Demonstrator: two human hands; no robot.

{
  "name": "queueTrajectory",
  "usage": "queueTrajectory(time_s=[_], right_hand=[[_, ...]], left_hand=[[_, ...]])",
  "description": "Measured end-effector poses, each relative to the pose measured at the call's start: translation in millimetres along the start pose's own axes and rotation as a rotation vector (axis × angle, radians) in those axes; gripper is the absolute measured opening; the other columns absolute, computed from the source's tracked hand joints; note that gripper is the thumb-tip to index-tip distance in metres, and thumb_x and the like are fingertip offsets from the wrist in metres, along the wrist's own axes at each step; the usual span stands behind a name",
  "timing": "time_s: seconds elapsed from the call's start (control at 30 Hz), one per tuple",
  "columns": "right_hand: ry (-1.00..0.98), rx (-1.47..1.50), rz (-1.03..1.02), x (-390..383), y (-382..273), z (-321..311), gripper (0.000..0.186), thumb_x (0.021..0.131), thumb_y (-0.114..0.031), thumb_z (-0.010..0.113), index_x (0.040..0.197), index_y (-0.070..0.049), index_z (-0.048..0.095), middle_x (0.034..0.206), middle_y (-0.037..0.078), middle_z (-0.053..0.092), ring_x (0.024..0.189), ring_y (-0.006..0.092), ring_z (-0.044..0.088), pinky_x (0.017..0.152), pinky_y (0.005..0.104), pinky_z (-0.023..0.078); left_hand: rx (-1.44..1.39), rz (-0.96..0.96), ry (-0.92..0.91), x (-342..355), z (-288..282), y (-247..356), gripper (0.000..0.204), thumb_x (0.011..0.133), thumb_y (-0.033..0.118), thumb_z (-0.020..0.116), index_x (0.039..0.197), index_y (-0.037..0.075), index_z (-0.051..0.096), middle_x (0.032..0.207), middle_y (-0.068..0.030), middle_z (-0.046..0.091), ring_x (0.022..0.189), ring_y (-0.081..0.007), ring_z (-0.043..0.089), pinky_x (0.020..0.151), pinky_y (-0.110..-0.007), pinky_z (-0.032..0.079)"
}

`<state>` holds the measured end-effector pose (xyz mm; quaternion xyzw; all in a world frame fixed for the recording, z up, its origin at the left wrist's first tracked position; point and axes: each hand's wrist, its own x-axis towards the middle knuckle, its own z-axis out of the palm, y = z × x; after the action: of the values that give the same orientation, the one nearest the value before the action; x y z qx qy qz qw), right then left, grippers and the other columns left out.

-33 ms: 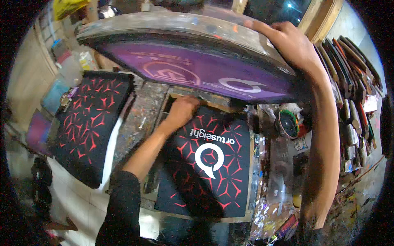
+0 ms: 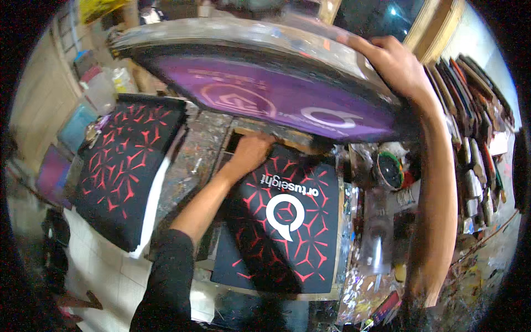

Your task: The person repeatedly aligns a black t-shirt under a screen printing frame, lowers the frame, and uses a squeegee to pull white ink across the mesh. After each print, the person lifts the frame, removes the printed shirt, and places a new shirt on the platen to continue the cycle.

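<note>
My right hand [image 2: 395, 61] is closed over the upper edge of a tilted screen-printing frame [image 2: 260, 39]. Its purple mesh [image 2: 221, 91] carries light ring-shaped designs. Below the frame, a black fabric panel [image 2: 312, 252] lies on the print board, with a red geometric pattern and a white ring logo with lettering. At the panel's far left corner my left hand [image 2: 254, 150] is closed, its fingertips partly hidden against the fabric edge. A dark shadow crosses the panel.
To the left lies a stack of black fabric panels [image 2: 130, 160] with red patterns. On the right are a green-rimmed tub [image 2: 390, 170] and a rack of squeegees [image 2: 475, 110]. Paint stains cover the bench [image 2: 365, 288].
The view has shifted a little, so the bench and fabric sit slightly further right. Both hands keep their places on the frame and the panel.
</note>
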<state>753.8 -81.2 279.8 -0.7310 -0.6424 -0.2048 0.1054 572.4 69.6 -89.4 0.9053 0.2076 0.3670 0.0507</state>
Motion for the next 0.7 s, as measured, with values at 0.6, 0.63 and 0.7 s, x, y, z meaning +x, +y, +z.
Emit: queueTrajectory(time_s=[0.6,0.63,0.7], right_hand=[[0.073,0.136,0.239,1,-3,-6,0.078,0.088,-0.069,0.058,0.105,0.006,0.074,0.108,0.031,0.07,0.109,0.0455,0.066,0.094,0.05,0.049],[0.048,0.138,0.248,-2,-6,-8,0.078,0.088,-0.069,0.058,0.106,0.006,0.074,0.11,0.031,0.07,0.111,0.0452,0.066,0.095,0.0497,0.049],[0.064,0.126,0.23,-10,-12,-11,0.079,0.089,-0.07,0.057,0.11,0.005,0.073,0.113,0.031,0.069,0.113,0.0443,0.065,0.095,0.049,0.049]], left_hand=[[1.107,-0.928,0.645,-268,-460,-80,0.05,0.081,0.007,0.074,0.128,0.001,0.058,0.144,-0.0277,0.046,0.134,-0.0443,0.046,0.11,-0.05,0.039],[0.954,-0.825,0.552,-239,-418,-52,0.049,0.089,0.016,0.067,0.135,0.003,0.057,0.135,-0.023,0.059,0.121,-0.0391,0.059,0.103,-0.048,0.047],[0.422,-0.334,0.418,-173,-298,36,0.044,0.09,0.013,0.065,0.132,0.002,0.059,0.128,-0.0228,0.063,0.112,-0.0414,0.063,0.097,-0.051,0.052]])
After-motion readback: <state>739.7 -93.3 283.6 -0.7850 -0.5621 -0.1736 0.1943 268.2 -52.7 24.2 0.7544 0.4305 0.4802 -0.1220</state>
